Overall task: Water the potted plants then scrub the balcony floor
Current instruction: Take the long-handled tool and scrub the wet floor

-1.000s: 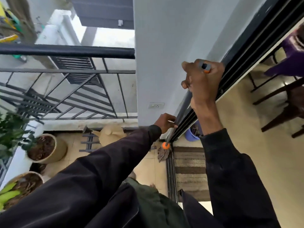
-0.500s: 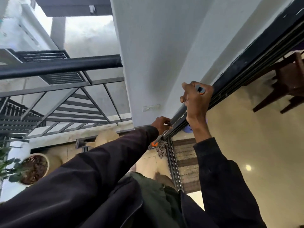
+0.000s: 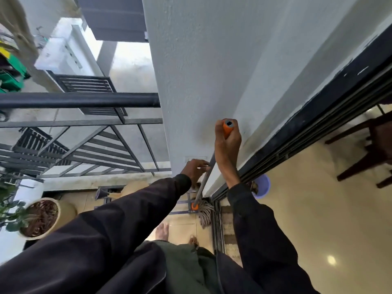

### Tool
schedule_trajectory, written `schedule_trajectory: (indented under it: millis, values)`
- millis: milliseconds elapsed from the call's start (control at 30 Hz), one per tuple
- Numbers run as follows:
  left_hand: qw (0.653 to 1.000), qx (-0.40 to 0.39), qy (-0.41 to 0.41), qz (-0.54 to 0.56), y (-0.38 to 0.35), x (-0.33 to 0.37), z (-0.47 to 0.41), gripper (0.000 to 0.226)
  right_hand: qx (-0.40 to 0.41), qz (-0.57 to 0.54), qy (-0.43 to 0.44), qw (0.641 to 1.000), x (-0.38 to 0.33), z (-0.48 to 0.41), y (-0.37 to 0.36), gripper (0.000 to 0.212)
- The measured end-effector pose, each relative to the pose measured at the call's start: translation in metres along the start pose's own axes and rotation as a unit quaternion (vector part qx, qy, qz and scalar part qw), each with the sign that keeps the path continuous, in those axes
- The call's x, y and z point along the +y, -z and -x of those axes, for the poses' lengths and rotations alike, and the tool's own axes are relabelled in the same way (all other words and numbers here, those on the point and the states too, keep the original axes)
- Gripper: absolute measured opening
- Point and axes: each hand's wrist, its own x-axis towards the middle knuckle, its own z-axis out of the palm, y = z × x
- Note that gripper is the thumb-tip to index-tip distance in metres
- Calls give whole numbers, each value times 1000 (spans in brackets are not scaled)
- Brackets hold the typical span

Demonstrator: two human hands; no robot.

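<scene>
Two hands share one mop (image 3: 202,183) in the head view. The right hand (image 3: 228,143) is wrapped round the orange grip (image 3: 228,128) at the top of the pole, high against the white wall (image 3: 201,71). The left hand (image 3: 194,170), lower and slightly left, has its fingers curled at the grey shaft, so the hands sit apart along the pole, each clamped on it. The mop stands nearly upright. Its stringy head (image 3: 205,212) rests on the balcony floor (image 3: 182,228) at the far end, just beside the door track (image 3: 218,221) and near a lilac bucket (image 3: 262,186). A potted plant (image 3: 40,217) sits far left by the railing (image 3: 78,100), well apart from the mop.

The pole looks stiff and light, with most of the weight probably low in the soft head, which should drag more when wet. The orange grip likely gives surer purchase than the bare shaft. A top hand to steer and a mid-shaft hand to press suits scrubbing. The glossy tiles could be slippery under the bare feet (image 3: 162,230).
</scene>
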Motion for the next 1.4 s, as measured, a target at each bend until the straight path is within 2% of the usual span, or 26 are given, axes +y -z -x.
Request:
schedule_trajectory:
  millis: [100, 233, 367, 467, 700, 867, 1200, 1400]
  values:
    - [999, 35, 9, 19, -1, 10, -3, 23, -17, 70, -30, 997, 21, -15, -5, 20]
    - [999, 23, 1, -23, -4, 23, -11, 23, -17, 179, -59, 982, 42, -24, -2, 32]
    - [999, 21, 9, -37, 4, 26, -20, 27, -58, 334, -83, 937, 42, -41, -6, 45]
    - [998, 32, 14, -45, 14, 23, -22, 29, -103, 388, -110, 909, 45, -55, -11, 50]
    - [997, 69, 22, -39, 35, 11, -18, 27, -117, 414, -85, 899, 47, -59, -16, 48]
    - [995, 81, -11, -48, 42, 12, -7, 27, -112, 395, -106, 906, 54, -54, -12, 56]
    - [994, 100, -27, -47, 43, 11, 11, 29, -123, 359, -128, 916, 61, -36, 1, 50]
    - [993, 108, -17, -50, 41, 12, 14, 27, -149, 377, -143, 903, 51, -26, 6, 50]
